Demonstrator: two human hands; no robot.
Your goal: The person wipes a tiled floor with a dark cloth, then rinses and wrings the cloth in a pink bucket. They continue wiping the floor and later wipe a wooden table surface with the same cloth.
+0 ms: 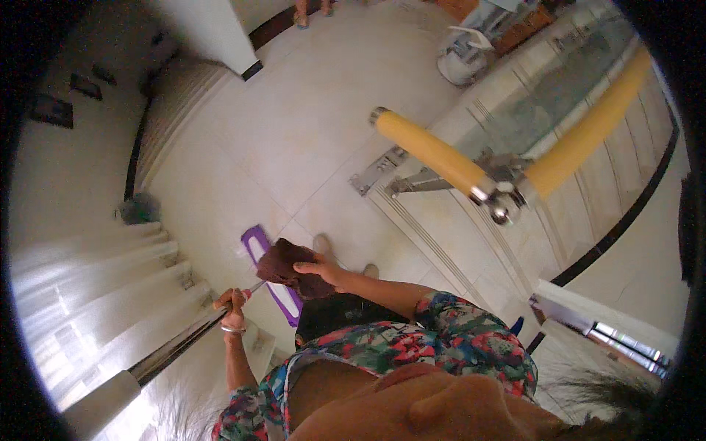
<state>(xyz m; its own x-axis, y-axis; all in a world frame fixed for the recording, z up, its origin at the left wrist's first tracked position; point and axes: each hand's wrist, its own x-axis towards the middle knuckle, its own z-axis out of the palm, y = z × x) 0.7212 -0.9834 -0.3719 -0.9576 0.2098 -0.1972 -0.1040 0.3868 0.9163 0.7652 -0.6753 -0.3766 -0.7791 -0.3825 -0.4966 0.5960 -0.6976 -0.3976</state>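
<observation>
My left hand (231, 308) is wrapped around the metal pole (179, 344) of a flat mop, which rises toward the lower left. A bracelet circles that wrist. The purple-and-white mop head (255, 240) rests on the tiled floor, partly hidden behind a crumpled dark brown cloth (284, 267). My right hand (322, 274) grips this cloth in front of my body, thumb on top. Below it, the tips of my shoes (372, 271) show on the floor.
To the right, a yellow handrail (430, 151) with a metal ball joint (503, 209) stands over stairs (441, 242) and a glass panel (529, 110). White curtains (121, 275) hang at left. A pillar (212, 33) and another person's feet (301, 19) appear at the top.
</observation>
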